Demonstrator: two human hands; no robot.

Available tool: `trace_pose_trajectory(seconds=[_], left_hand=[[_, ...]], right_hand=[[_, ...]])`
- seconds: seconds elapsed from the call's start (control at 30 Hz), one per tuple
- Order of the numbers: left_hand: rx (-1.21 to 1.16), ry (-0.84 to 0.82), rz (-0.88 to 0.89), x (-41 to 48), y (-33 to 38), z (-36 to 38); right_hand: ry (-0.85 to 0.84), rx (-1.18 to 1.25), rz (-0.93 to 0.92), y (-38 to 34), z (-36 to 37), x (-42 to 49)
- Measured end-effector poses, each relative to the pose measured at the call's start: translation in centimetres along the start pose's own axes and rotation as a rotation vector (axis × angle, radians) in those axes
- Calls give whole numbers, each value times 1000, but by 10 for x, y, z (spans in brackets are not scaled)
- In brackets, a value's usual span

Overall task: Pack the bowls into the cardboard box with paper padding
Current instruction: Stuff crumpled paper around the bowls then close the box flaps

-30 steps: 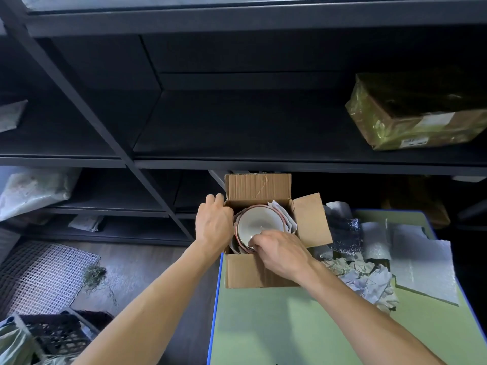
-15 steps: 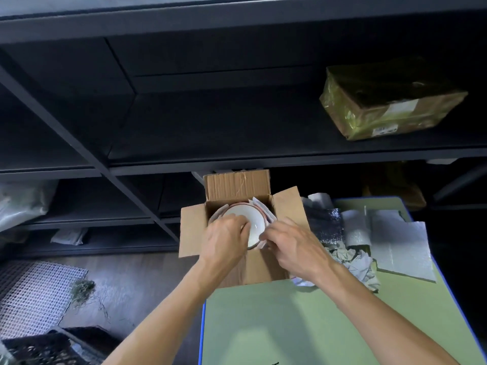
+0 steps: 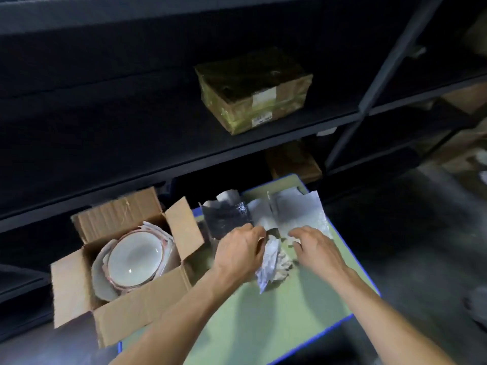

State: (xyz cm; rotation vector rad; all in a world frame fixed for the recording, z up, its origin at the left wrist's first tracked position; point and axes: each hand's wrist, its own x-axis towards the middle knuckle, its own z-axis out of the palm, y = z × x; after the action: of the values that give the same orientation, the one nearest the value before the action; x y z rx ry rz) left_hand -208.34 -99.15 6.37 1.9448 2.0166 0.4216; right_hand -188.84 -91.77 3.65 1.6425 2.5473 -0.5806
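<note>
Dark shelving fills the background. At lower left, on the bench (image 3: 263, 325), the cardboard box (image 3: 137, 320) is kept open. The bowls (image 3: 134, 262) are nested in it mouth-up, round, with no long axis, and cushioned by paper lining (image 3: 158, 230). Rightward, the left hand (image 3: 241, 252) and right hand (image 3: 316, 248) are curled over crumpled paper (image 3: 271, 259), probably for padding; whether the fingers grip it cannot be told.
</note>
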Motion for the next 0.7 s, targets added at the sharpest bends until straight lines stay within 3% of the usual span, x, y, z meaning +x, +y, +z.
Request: trace_pose_trajectory(seconds=[0.13, 0.33, 0.5, 0.7], left_hand=[[27, -152, 52, 35, 25, 38], [210, -297, 84, 78, 43, 81], [269, -388, 37, 89, 45, 99], [229, -385, -3, 89, 46, 101]], right_hand=[[-44, 42, 251, 63, 11, 14], [-106, 30, 430, 102, 23, 43], [-83, 88, 526, 102, 34, 59], [-32, 204, 556, 108, 32, 59]])
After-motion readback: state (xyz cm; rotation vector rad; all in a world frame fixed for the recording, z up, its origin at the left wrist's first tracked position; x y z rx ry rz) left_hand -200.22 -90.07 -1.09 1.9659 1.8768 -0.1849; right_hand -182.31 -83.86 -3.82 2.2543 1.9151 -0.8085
